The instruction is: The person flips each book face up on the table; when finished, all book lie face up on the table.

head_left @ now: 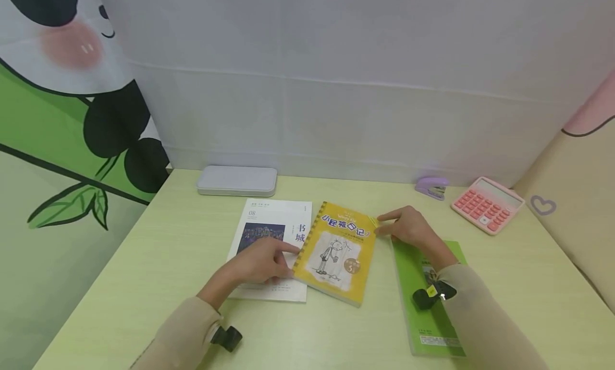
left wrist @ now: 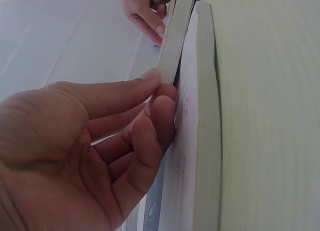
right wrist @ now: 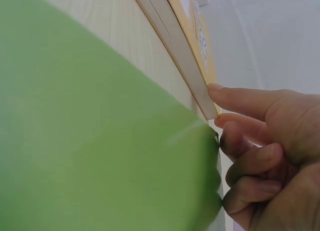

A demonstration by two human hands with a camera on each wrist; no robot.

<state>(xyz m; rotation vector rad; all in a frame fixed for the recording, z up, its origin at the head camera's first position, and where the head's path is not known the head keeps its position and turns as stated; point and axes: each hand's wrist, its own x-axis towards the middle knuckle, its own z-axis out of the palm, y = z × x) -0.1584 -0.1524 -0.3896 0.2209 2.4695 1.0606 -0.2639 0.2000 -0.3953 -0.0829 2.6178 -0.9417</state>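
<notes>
Head view: a person is working at a pale green table (head_left: 528,284) with both hands on a yellow book (head_left: 336,251). The yellow book is lying flat near the middle of the table, its left edge overlapping a white magazine (head_left: 269,226) and its right edge lying just beside a green book (head_left: 423,306).

The left hand (head_left: 266,263) is resting on the white magazine, with its fingertips touching the left, spiral-printed edge of the yellow book. In the left wrist view, the fingers (left wrist: 145,121) of the left hand (left wrist: 75,151) are lying fairly straight and close together, the index tip pressing the edge of the yellow book (left wrist: 172,46), which is sitting on top of the white magazine (left wrist: 200,141); no finger is curling round it.

The right hand (head_left: 408,228) is meeting the far right corner of the yellow book, thumb and index finger extended toward it. In the right wrist view, the right hand (right wrist: 270,151) is pinching that corner of the yellow book (right wrist: 185,56) between the thumb above and the index fingertip below, the remaining fingers curling inward; the green book (right wrist: 90,151) is filling the near foreground.

Along the far edge of the table, a grey case (head_left: 237,180) is lying at the left, and a purple stapler (head_left: 431,187) and a pink calculator (head_left: 486,204) are sitting at the right.
</notes>
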